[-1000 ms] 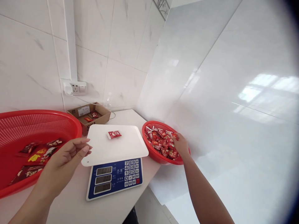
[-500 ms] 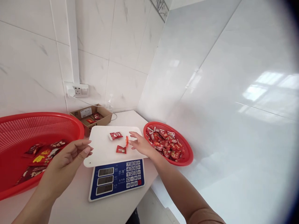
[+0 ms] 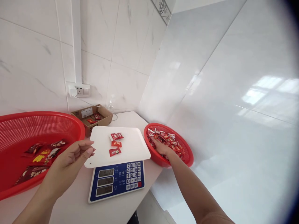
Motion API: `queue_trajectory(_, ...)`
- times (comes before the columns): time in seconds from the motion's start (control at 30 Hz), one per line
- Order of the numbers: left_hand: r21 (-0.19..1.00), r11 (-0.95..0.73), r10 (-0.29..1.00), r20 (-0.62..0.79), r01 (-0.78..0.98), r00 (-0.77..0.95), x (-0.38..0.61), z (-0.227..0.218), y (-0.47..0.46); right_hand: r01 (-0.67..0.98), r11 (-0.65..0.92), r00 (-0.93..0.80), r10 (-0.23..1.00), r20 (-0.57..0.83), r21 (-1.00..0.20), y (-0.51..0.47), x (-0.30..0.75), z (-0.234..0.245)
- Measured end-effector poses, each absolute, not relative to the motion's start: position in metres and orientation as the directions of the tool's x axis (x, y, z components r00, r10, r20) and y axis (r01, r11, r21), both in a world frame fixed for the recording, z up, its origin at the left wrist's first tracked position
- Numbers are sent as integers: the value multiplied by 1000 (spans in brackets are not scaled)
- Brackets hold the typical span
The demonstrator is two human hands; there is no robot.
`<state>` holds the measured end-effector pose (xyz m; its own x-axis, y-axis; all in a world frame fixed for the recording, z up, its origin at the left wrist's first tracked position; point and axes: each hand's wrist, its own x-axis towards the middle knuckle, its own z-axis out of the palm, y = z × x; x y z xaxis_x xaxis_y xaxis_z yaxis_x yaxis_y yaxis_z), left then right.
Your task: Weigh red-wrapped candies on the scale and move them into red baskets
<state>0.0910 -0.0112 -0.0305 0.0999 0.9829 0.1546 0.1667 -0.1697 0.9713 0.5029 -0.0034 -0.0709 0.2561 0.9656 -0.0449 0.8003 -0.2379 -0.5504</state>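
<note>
"志准" is printed on the scale [image 3: 119, 188], and three red packets [image 3: 116, 144] are carried by its tray [image 3: 134, 144]. The left grip [image 3: 64, 165] is held slightly apart; the right grip [image 3: 161, 148], inside the basket [image 3: 191, 158], cannot be judged.

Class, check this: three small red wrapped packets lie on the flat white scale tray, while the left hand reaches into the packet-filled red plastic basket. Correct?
Wrong hand: the head view shows the right hand reaching into the packet-filled red plastic basket. The rest is correct.
</note>
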Motion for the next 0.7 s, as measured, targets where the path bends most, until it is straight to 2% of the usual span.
queue_trajectory(0.2,972,-157,983,136,174,126,90,-33,-10,819,-309,330,943,-43,-484,2,506,-79)
queue_trajectory(0.5,976,-143,984,122,163,132,88,-34,-10,766,-396,530,834,150,-506,-2,521,-64)
queue_trajectory(0.7,972,-168,981,148,163,127,87,-37,-9,724,-420,600,775,200,-547,-14,522,-55)
